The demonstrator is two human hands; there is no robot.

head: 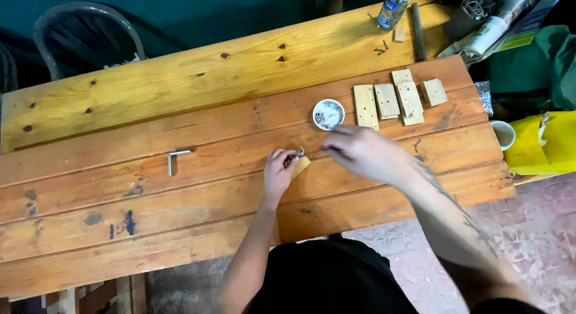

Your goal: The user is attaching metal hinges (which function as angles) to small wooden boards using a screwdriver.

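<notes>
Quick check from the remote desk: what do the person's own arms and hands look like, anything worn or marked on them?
Both forearms are bare, no sleeves reaching them and no gloves. The left hand shows no rings or markings. The right hand is motion-blurred; dark tattoo linework runs along its forearm. No watch or bracelet is visible.

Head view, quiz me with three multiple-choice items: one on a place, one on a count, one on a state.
1. Where is the hex key?
A. left of both hands
B. in the bowl
C. on the chair

2. How many wood pieces lie beside the bowl?
A. one
B. four
C. nine

3. What is the left hand doing?
A. lying flat
B. pinching a small block
C. holding the bottle

Key: 1 A, it lies alone on the table. 2 B, four light pieces grouped right of the bowl. 3 B, fingers close on the block.
</notes>
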